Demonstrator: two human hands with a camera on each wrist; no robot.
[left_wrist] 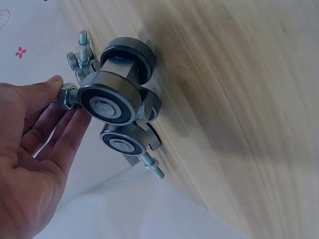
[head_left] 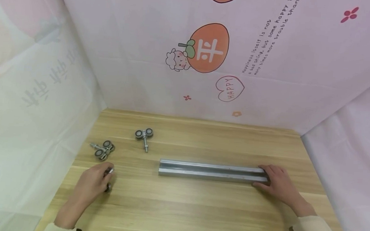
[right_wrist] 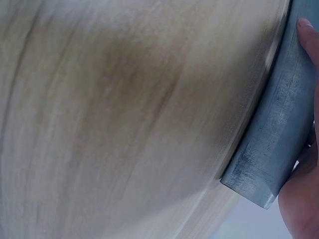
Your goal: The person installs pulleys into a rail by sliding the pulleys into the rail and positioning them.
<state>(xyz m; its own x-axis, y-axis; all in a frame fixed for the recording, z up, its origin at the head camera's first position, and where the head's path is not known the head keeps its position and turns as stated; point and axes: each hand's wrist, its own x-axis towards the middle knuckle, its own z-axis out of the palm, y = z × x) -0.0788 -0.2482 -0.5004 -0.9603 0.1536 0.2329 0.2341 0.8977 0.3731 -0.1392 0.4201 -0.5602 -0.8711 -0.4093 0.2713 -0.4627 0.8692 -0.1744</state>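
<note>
My left hand [head_left: 90,182] pinches a hanger roller [left_wrist: 112,97] by the nut and bolt end, thumb and fingers around it; its black-rimmed wheels point away from the palm. Just beyond that hand, a second hanger roller [head_left: 107,146] lies on its side with its bolt to the left. A third hanger roller [head_left: 144,134] lies farther back, bolt towards me. My right hand [head_left: 280,185] grips the right end of a grey metal channel rail [head_left: 207,176], thumb on the near side and fingers on the far side. The rail lies lengthwise across the table, its slot facing up.
The wood-grain table [head_left: 180,209] lies beneath everything. A printed white cloth [head_left: 137,74] rises along its back edge, and more white cloth [head_left: 24,131] hangs at the left and right sides.
</note>
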